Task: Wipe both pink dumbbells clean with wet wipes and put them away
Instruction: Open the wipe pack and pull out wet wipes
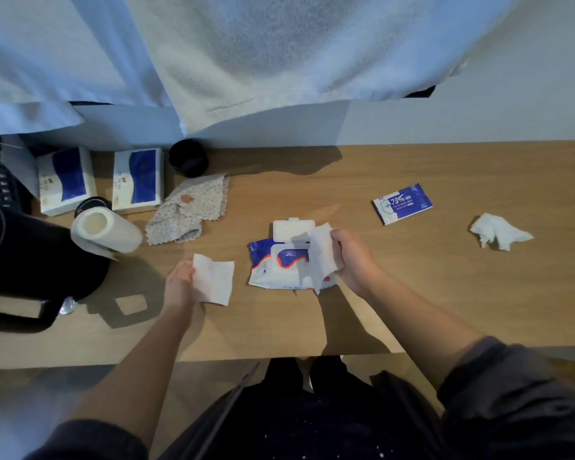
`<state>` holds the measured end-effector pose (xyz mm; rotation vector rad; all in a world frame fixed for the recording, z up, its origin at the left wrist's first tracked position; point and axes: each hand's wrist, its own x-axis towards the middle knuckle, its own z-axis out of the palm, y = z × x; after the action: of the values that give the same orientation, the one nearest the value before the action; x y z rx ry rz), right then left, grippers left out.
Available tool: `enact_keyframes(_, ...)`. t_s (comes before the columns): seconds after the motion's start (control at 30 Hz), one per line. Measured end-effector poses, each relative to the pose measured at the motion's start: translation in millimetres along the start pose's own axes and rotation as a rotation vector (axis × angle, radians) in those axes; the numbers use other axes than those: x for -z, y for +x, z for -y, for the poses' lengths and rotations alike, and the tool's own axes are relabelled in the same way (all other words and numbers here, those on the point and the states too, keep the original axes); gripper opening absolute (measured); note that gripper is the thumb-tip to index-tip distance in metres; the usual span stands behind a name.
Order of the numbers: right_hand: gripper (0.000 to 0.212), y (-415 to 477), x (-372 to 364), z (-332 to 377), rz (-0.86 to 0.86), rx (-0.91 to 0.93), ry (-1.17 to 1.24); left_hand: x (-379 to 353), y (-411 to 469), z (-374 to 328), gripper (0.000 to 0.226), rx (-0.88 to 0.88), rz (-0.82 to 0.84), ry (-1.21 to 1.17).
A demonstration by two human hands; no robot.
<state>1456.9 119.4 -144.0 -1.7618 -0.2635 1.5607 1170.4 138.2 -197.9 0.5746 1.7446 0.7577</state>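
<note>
The left grip (pixel 180 283) pinches a flat white wet wipe (pixel 214 280) by its left edge, just above the brown wooden tabletop (pixel 445 293). The right grip (pixel 352 260) has thumb and fingers closed on a second white wet wipe (pixel 321 257), which hangs in a long fold over the blue-and-white soft pack of wet wipes (pixel 273 270). The pack lies flat in the middle of the tabletop between the two hands, its white flip lid (pixel 292 229) standing open at the far edge. To the right lie a small blue wipe sachet (pixel 402 204) and, further right, a crumpled white wipe (pixel 498 232), well apart from the pack. To the left are a white paper towel roll (pixel 105 232) lying on its side, a grey patterned cloth (pixel 190 210), two white-and-blue boxes (pixel 67 180), a black round cup (pixel 188 157) and a large black jug (pixel 30 260). Pale fabric (pixel 279 61) hangs above the far edge.
</note>
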Motion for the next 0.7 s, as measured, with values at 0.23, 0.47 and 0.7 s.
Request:
enact_keyframes(0.23,0.019,-4.0,-30.4,3.4,0.053,-0.024,-0.071,13.3,-9.9,1.7,0.019,-0.113,-0.141,0.303)
enact_keyframes(0.47,0.017,-4.4,-25.5,1.0,0.027,-0.033,-0.074,-0.2,-17.0,-4.2,0.021,-0.129,-0.101,0.238)
enact_keyframes(0.7,0.023,-5.9,-10.3,-2.3,-0.003,-0.003,-0.054,-61.4,-34.0,-26.4,0.018,-0.073,0.25,0.028)
